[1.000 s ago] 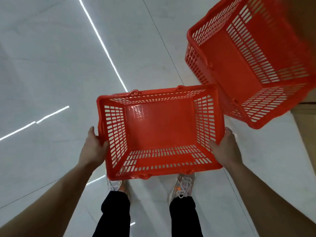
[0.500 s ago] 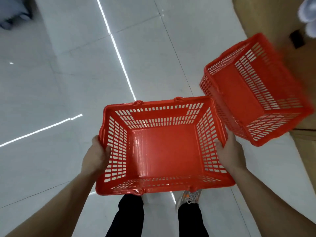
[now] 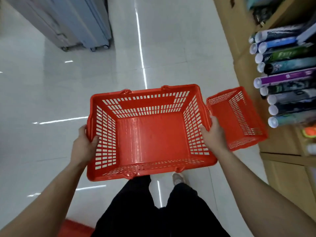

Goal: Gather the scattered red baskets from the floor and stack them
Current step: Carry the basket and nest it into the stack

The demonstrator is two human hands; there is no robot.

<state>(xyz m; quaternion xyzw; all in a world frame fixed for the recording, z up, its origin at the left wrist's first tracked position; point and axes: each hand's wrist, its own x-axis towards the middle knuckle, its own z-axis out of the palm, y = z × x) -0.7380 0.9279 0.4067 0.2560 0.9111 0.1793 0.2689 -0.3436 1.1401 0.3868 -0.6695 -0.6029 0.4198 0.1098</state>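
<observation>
I carry an empty red basket (image 3: 150, 134) level in front of me, above my legs. My left hand (image 3: 84, 145) grips its left rim, thumb inside the wall. My right hand (image 3: 212, 134) grips the right rim. A second red basket (image 3: 239, 117) sits on the floor just right of the carried one, close to the shelf. At the bottom left edge a red shape (image 3: 73, 228) shows, probably part of another basket, mostly cut off.
A wooden shelf unit (image 3: 246, 69) with rolled tubes (image 3: 283, 77) lines the right side. A grey wheeled cabinet (image 3: 71, 23) stands at the far left. Glossy white floor tiles (image 3: 51, 100) stretch ahead between them.
The view has tilted up and forward; the shelf and cabinet have come into sight. The carried basket sits higher and level. The floor basket now appears smaller and lower right.
</observation>
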